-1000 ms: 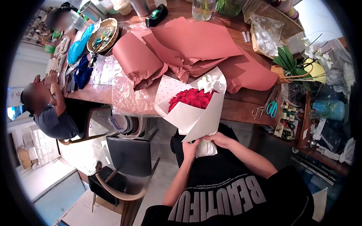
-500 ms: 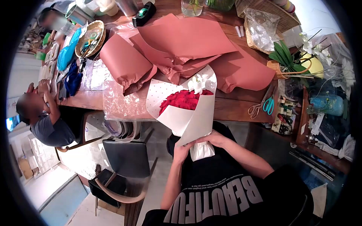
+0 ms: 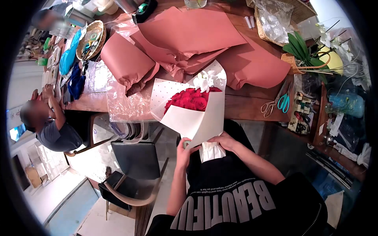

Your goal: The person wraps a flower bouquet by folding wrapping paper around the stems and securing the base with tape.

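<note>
Red roses (image 3: 191,100) and white orchids (image 3: 204,81) sit in white wrapping paper (image 3: 184,120), partly dotted on its inner side. The bouquet leans over the table's front edge, its gathered white base (image 3: 212,152) against the dark shirt. My left hand (image 3: 184,150) is closed on the lower left edge of the wrapping paper. From the right, my right hand (image 3: 223,141) closes round the bouquet's neck, its fingers partly behind the paper. Large dusty-red paper sheets (image 3: 193,33) lie just beyond the bouquet.
Two scissors (image 3: 283,103) lie at the table's right. A basket with tools (image 3: 91,40), a tape dispenser (image 3: 145,11) and clear plastic (image 3: 130,103) are on the left. An orchid basket (image 3: 291,63) stands right. Another person (image 3: 59,131) sits left, near a black chair (image 3: 136,159).
My left hand has shifted left and up, away from my right hand, along the paper's lower edge. More of the gathered base shows between my hands. The camera view has shifted slightly.
</note>
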`<state>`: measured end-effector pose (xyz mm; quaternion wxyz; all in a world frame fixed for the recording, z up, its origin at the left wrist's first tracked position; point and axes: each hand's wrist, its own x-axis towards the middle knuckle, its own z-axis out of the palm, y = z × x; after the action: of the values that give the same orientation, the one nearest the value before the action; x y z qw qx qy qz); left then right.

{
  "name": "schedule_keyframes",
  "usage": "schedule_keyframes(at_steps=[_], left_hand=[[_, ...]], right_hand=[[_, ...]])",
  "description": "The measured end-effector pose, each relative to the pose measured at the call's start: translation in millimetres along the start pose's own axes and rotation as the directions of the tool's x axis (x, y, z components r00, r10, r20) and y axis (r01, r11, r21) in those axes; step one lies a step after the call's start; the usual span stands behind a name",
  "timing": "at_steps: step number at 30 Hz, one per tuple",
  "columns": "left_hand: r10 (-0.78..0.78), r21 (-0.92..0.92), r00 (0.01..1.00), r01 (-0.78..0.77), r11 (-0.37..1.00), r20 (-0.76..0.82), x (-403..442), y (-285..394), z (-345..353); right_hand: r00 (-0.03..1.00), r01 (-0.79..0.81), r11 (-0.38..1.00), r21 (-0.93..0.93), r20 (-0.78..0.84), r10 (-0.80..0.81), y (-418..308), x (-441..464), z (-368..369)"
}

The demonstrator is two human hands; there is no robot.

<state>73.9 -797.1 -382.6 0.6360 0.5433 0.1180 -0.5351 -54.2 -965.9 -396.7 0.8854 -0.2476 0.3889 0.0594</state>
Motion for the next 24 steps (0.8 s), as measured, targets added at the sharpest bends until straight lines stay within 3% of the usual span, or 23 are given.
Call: schedule_keyframes(at_steps=[2, 6, 7, 8, 9, 10, 12, 13, 14, 16, 18, 24], left_hand=[[0.043, -0.018, 0.999, -0.043, 0.999, 0.009, 2.7, -9.4, -11.0], [-0.107, 0.071, 0.988, 0.115, 0.991, -0.108, -1.4, -14.4, -10.8], [0.236, 0.577, 0.953, -0.087, 0.812, -0.189, -11.9, -7.6, 1.1], [0.553, 0.921, 0.83, -0.156, 0.357, -0.074, -21.8, 2.4, 13.2], [0.611, 0.955, 0.792, -0.164, 0.247, -0.022, -32.5, 15.8, 24.2], [0.611, 0.956, 0.791, -0.167, 0.239, -0.015, -32.7, 15.6, 26.6], [0.46, 0.646, 0.888, -0.341, 0.683, -0.017, -36.8, 9.6, 35.4], [0.376, 0.381, 0.917, -0.303, 0.874, -0.131, -29.4, -1.5, 37.4], [0.38, 0.384, 0.916, -0.308, 0.87, -0.127, -26.6, -7.6, 35.0], [0.326, 0.205, 0.924, -0.286, 0.936, -0.2, -22.3, -9.9, 40.4], [0.359, 0.26, 0.914, -0.306, 0.916, -0.191, -25.4, -12.9, 39.1], [0.106, 0.453, 0.994, -0.11, 0.885, 0.034, -25.0, -2.1, 43.5]], right_hand=[[1.0, 0.015, 0.999, 0.046, 0.003, -0.015, 4.9, 2.5, -4.2], [1.0, -0.024, 0.994, 0.109, -0.003, 0.024, 10.1, 6.2, -6.8], [1.0, -0.029, 0.993, 0.114, 0.002, 0.029, 9.6, 5.6, -7.1], [1.0, -0.024, 0.993, 0.116, 0.003, 0.024, 8.2, 5.6, -6.5], [1.0, -0.003, 0.992, 0.13, 0.025, 0.0, 7.0, 5.7, -5.4], [0.999, 0.018, 0.989, 0.148, 0.044, -0.025, 6.8, 5.3, -4.3], [0.998, 0.001, 0.989, 0.147, 0.06, -0.01, 5.7, 4.8, -3.2], [0.997, -0.016, 0.99, 0.139, 0.075, 0.006, 4.6, 5.2, -2.1], [0.997, -0.011, 0.99, 0.14, 0.079, 0.0, 3.7, 5.5, 0.8], [0.997, 0.044, 0.996, 0.075, 0.067, -0.049, 1.3, 4.0, 5.1], [0.994, 0.035, 0.996, 0.078, 0.105, -0.043, -1.7, 2.3, 4.0], [0.979, 0.096, 0.995, -0.002, 0.181, -0.094, 1.7, 5.3, 3.9]])
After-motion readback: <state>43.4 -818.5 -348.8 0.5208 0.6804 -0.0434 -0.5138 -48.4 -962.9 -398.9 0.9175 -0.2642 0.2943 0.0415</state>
